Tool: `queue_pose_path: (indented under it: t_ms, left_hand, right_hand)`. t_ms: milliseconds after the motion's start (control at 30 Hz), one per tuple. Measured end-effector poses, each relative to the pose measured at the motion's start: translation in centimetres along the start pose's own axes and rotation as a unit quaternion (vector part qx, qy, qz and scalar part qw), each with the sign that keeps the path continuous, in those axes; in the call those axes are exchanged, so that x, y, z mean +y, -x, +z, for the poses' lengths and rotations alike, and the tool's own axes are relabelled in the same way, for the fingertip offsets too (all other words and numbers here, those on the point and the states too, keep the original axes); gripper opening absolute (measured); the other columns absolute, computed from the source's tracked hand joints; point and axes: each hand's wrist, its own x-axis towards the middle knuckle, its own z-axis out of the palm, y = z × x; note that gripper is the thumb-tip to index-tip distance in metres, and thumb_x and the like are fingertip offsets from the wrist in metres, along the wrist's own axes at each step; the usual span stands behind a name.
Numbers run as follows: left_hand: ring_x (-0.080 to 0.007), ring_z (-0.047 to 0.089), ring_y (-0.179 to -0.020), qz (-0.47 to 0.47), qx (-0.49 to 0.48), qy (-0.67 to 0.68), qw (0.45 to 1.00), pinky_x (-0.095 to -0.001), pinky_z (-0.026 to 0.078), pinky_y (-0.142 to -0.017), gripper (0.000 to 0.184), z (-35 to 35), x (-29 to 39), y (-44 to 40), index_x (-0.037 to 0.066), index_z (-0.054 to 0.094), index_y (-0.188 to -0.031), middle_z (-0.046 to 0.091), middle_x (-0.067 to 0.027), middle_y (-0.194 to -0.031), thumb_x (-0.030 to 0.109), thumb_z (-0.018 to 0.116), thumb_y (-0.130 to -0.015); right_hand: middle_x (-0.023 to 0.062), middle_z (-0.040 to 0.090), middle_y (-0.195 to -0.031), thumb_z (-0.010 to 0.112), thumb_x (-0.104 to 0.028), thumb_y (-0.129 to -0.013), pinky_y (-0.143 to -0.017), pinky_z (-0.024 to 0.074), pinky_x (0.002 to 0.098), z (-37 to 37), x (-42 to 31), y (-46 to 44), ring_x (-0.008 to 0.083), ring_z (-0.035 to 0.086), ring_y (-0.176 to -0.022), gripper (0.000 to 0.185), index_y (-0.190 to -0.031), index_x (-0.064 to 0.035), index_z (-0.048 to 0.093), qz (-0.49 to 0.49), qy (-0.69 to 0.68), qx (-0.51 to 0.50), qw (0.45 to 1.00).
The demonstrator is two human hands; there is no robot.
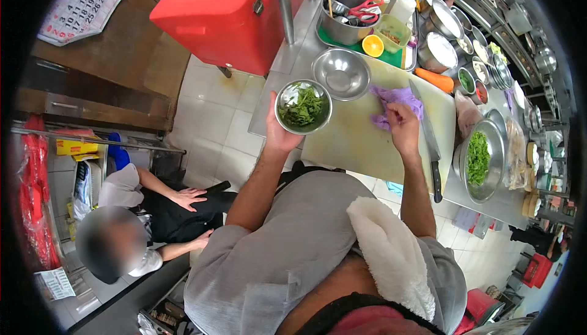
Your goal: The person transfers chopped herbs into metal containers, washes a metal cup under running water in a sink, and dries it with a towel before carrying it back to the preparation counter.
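Observation:
My left hand (pixel 281 130) is wrapped round the side of a small metal bowl (pixel 326 122), holding it off the near left side of the cutting board (pixel 342 142). Chopped green leaves (pixel 302 108) fill much of this bowl. Over the near edge of a crumpled purple cloth (pixel 396 97) is my right hand (pixel 403 128), its fingers bent together; whether they grip the cloth or something small is unclear. A long knife (pixel 433 136) with a black handle lies along the board's right side. Beyond the held bowl stands an empty metal bowl (pixel 341 75).
Right of the board stands a large metal bowl (pixel 483 194) with cut greens. A carrot (pixel 435 80), half an orange (pixel 372 45) and a pot (pixel 351 28) with red scissors stand farther back. A red cooler (pixel 214 17) is left of the counter. Another person (pixel 165 212) sits at left.

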Motion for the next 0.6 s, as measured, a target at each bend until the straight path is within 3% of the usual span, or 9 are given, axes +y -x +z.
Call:
queue_pose_path:
  t_ms: [67, 133, 200, 267, 300, 400, 467, 600]
  left_hand:
    - [-0.0268, 0.051, -0.114, -0.004, -0.012, -0.019, 1.0, -0.0437, 0.039, -0.099, 0.057, 0.6, -0.6, -0.9, 0.006, 0.048, -0.126, 0.054, -0.0121, -0.123, 0.051, 0.034, -0.094]
    - [-0.026, 0.051, -0.114, 0.021, 0.049, -0.08, 0.995, -0.0434, 0.039, -0.099, 0.055, 1.5, -1.2, -1.9, 0.006, 0.046, -0.127, 0.053, -0.0117, -0.124, 0.049, 0.034, -0.095]
    - [-0.0247, 0.051, -0.114, 0.017, 0.036, -0.098, 0.994, -0.043, 0.04, -0.098, 0.052, 2.8, -2.1, -2.6, 0.007, 0.045, -0.127, 0.053, -0.0107, -0.124, 0.047, 0.035, -0.095]
    - [-0.0237, 0.051, -0.114, 0.046, 0.029, -0.144, 0.988, -0.0424, 0.041, -0.097, 0.051, 3.7, -3.0, -2.9, 0.008, 0.045, -0.127, 0.053, -0.0099, -0.123, 0.046, 0.034, -0.096]
    - [-0.0228, 0.052, -0.111, 0.051, 0.058, -0.15, 0.986, -0.0385, 0.041, -0.096, 0.048, 4.0, -3.5, -3.1, 0.01, 0.051, -0.122, 0.056, -0.0089, -0.118, 0.046, 0.033, -0.096]
    - [-0.0236, 0.051, -0.112, 0.03, 0.029, -0.164, 0.986, -0.0393, 0.04, -0.097, 0.048, 3.7, -3.6, -3.2, 0.01, 0.051, -0.123, 0.055, -0.0099, -0.12, 0.046, 0.034, -0.095]
    - [-0.0247, 0.05, -0.115, 0.042, 0.05, -0.181, 0.981, -0.0401, 0.04, -0.098, 0.05, 3.7, -3.8, -3.0, 0.01, 0.048, -0.126, 0.053, -0.0107, -0.123, 0.047, 0.035, -0.095]
    - [-0.0248, 0.048, -0.118, 0.063, 0.08, -0.212, 0.972, -0.0411, 0.037, -0.1, 0.053, 3.6, -4.2, -3.5, 0.008, 0.044, -0.129, 0.051, -0.011, -0.127, 0.048, 0.035, -0.095]
  right_hand:
    - [0.0116, 0.063, -0.088, 0.06, -0.005, -0.081, -0.068, 0.0477, 0.0309, -1.2, -6.8, -0.8, 0.0209, 0.06, -0.076, 0.015, -0.095, -0.0002, 0.063, 0.027, -0.133, -0.057, 0.989]
    - [0.0116, 0.062, -0.085, 0.06, -0.005, -0.082, -0.067, 0.0475, 0.032, -1.2, -11.5, -1.3, 0.0228, 0.059, -0.073, 0.014, -0.094, -0.0005, 0.063, -0.133, -0.116, -0.106, 0.979]
    - [0.0119, 0.061, -0.085, 0.059, -0.009, -0.081, -0.069, 0.047, 0.0348, 0.6, -13.6, -2.0, 0.0261, 0.058, -0.075, 0.013, -0.091, -0.0016, 0.063, -0.174, -0.11, -0.177, 0.963]
    - [0.0116, 0.059, -0.083, 0.057, -0.013, -0.079, -0.074, 0.0453, 0.0385, 3.9, -12.7, -3.1, 0.0275, 0.056, -0.08, 0.014, -0.086, -0.0031, 0.064, -0.307, -0.061, -0.132, 0.94]
    - [0.0116, 0.059, -0.083, 0.057, -0.013, -0.079, -0.074, 0.0453, 0.0385, 5.1, -11.8, -3.3, 0.0275, 0.056, -0.08, 0.014, -0.086, -0.0031, 0.064, -0.309, -0.059, -0.129, 0.94]
    - [0.0099, 0.058, -0.084, 0.054, -0.013, -0.077, -0.08, 0.0437, 0.0404, 6.2, -10.6, -3.4, 0.0283, 0.054, -0.087, 0.014, -0.083, -0.0045, 0.064, -0.298, -0.05, -0.211, 0.93]
    - [0.0107, 0.057, -0.084, 0.054, -0.009, -0.075, -0.081, 0.0442, 0.0399, 5.3, -10.2, -3.0, 0.0305, 0.052, -0.089, 0.013, -0.081, -0.0034, 0.064, -0.313, 0.08, -0.263, 0.909]
    - [0.0133, 0.058, -0.092, 0.054, -0.008, -0.073, -0.085, 0.0442, 0.0409, 4.9, -9.4, -3.4, 0.0335, 0.051, -0.096, 0.018, -0.088, -0.0028, 0.064, -0.345, 0.127, -0.201, 0.908]
